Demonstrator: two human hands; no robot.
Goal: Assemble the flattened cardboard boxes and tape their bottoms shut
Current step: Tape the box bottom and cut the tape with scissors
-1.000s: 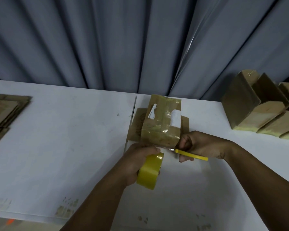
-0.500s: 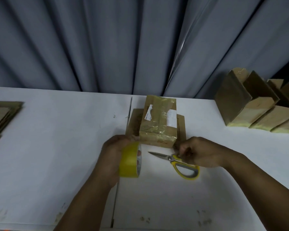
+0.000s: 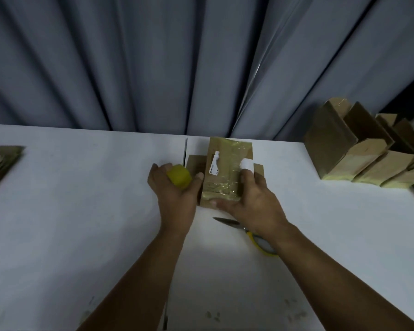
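A grey curtain [image 3: 129, 56] hung behind the white table [image 3: 81, 211]. Finished boxes [image 3: 359, 158] lined its right end, and flat cardboard [image 3: 0, 163] lay far left. The middle box [image 3: 227, 173] sat taped side up by the far edge, under the spread fingers of the right hand [image 3: 253, 199]. Just beside it, the left hand [image 3: 175, 194] curled round a tape roll [image 3: 179, 178]. Scissors [image 3: 227, 221] lay near the right wrist.

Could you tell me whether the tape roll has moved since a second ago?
Yes. The left hand carried the tape roll from in front of the box, away and leftward, to beside its left flap.
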